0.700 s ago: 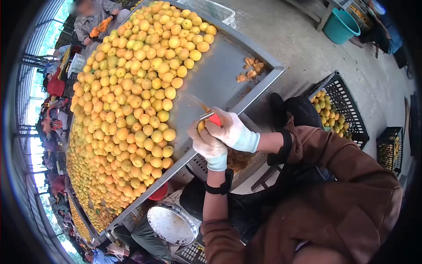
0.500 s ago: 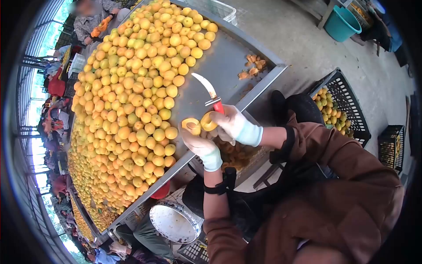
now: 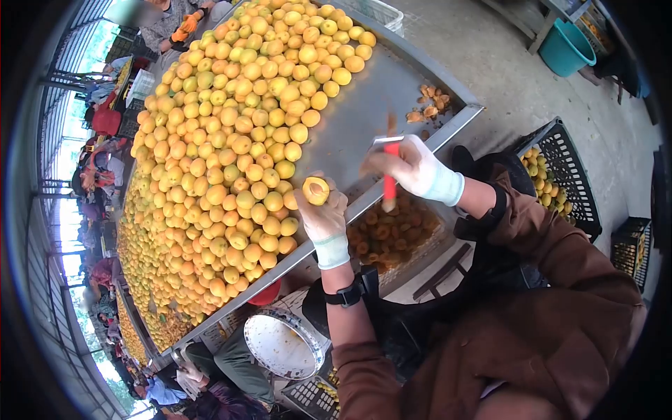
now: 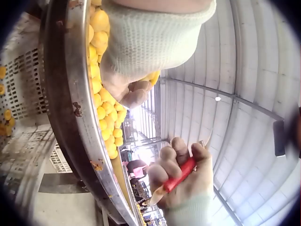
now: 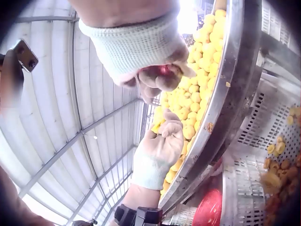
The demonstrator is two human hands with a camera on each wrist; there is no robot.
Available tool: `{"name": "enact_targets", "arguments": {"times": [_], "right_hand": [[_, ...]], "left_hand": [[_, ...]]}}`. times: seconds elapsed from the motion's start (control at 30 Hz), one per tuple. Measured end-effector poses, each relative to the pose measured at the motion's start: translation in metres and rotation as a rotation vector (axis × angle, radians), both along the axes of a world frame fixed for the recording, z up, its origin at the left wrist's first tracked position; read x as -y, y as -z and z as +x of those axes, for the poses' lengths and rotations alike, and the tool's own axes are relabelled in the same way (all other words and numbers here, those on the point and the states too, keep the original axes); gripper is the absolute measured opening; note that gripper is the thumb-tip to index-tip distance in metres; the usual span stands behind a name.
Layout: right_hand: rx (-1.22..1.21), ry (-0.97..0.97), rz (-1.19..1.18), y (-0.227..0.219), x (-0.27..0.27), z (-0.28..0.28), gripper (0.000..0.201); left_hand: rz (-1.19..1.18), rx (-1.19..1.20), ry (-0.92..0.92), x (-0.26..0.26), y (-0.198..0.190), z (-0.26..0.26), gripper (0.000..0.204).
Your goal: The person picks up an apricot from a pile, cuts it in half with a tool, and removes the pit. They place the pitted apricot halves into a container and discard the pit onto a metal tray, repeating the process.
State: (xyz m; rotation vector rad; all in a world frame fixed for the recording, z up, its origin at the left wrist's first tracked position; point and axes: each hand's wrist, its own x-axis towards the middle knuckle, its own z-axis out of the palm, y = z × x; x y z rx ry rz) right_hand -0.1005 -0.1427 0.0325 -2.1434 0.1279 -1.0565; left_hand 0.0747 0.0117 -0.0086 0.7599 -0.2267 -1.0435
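My gloved left hand (image 3: 325, 222) holds an apricot half (image 3: 316, 190) between thumb and fingers, its cut face up with a brown centre. Beside the metal table's edge, my gloved right hand (image 3: 414, 168) grips a red-handled knife (image 3: 390, 187). The knife's blade is blurred and points away over the table. In the left wrist view the right hand's fingers (image 4: 170, 162) curl round the red handle (image 4: 180, 175). A heap of whole apricots (image 3: 231, 154) covers much of the table (image 3: 350, 112), close to the left hand.
Below the table edge, a pale perforated crate (image 5: 249, 160) contains cut apricot pieces (image 3: 392, 234); a blurred piece (image 5: 271, 180) shows over it. Scraps (image 3: 430, 105) lie at the table corner. A black crate (image 3: 570, 175) of fruit stands right, a white basin (image 3: 283, 343) near my legs.
The hands, first together around the fruit, have parted. The right hand no longer holds its apricot half and has moved right with the knife. The left hand keeps the other half. The view has shifted slightly.
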Motion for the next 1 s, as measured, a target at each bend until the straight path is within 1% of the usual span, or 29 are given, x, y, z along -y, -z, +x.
{"name": "enact_targets", "arguments": {"times": [0.03,0.07,0.1,0.13,0.2,0.23,0.27,0.3,0.33,0.37,0.5,0.57,0.6,0.67,0.7,0.77,0.8,0.87,0.9,0.97,1.0], "right_hand": [[-0.004,0.004,-0.002,-0.006,0.001,-0.001,0.016],[0.000,0.006,0.272,-0.013,0.000,-0.003,0.014],[0.005,0.010,0.547,-0.017,-0.001,-0.003,0.014],[0.003,0.017,0.547,-0.016,-0.001,-0.004,0.014],[-0.130,0.290,-0.085,-0.013,-0.004,-0.003,0.021],[-0.034,0.290,-0.122,-0.016,-0.009,-0.002,0.025],[-0.037,0.293,-0.120,-0.018,-0.009,-0.001,0.025],[0.013,0.221,-0.128,-0.018,-0.009,-0.001,0.025],[0.062,0.148,-0.136,-0.019,-0.009,0.000,0.026],[0.051,0.140,-0.101,-0.019,-0.013,0.000,0.025],[0.012,0.171,-0.075,-0.017,-0.022,-0.002,0.023],[0.043,0.105,0.050,-0.016,-0.026,-0.001,0.021],[0.042,0.107,0.052,-0.015,-0.027,-0.001,0.021],[0.057,0.091,0.028,-0.012,-0.028,0.001,0.021],[0.056,0.091,0.029,-0.013,-0.029,0.001,0.021],[-0.012,0.104,-0.016,-0.013,-0.031,0.001,0.021],[-0.013,0.104,-0.015,-0.013,-0.031,0.000,0.021],[-0.106,0.099,-0.053,-0.011,-0.027,0.001,0.023],[-0.108,0.101,-0.050,-0.009,-0.025,0.001,0.023],[-0.076,0.126,-0.138,-0.005,-0.022,0.001,0.026],[-0.079,0.129,-0.137,-0.002,-0.019,0.001,0.026]], "left_hand": [[0.100,-0.013,-0.044,0.006,-0.008,-0.009,0.052],[0.204,-0.025,-0.085,0.010,-0.016,-0.017,0.052],[0.205,-0.029,-0.078,0.013,-0.021,-0.024,0.052],[0.214,-0.002,-0.079,0.015,-0.025,-0.029,0.052],[0.225,0.023,-0.076,0.019,-0.023,-0.034,0.052],[0.213,0.076,-0.073,0.020,-0.021,-0.035,0.052],[0.202,0.130,-0.071,0.020,-0.019,-0.035,0.053],[0.205,0.128,-0.069,0.022,-0.022,-0.038,0.053],[0.254,0.153,-0.122,0.024,-0.026,-0.042,0.051],[0.303,0.178,-0.175,0.025,-0.030,-0.046,0.049],[0.351,0.258,-0.221,0.028,-0.041,-0.056,0.046],[0.377,0.321,-0.248,0.028,-0.043,-0.059,0.043],[0.380,0.320,-0.246,0.026,-0.042,-0.060,0.043],[0.416,0.380,-0.254,0.023,-0.041,-0.059,0.050],[0.417,0.379,-0.254,0.022,-0.039,-0.059,0.050],[0.491,0.462,-0.320,0.019,-0.035,-0.056,0.046],[0.492,0.461,-0.319,0.018,-0.026,-0.053,0.046],[0.585,1.076,-0.412,0.017,-0.008,-0.047,0.041],[0.586,1.076,-0.408,0.016,-0.012,-0.047,0.041],[0.564,0.906,-0.331,0.014,-0.021,-0.050,0.042],[0.564,0.905,-0.327,0.014,-0.022,-0.051,0.042]]}}
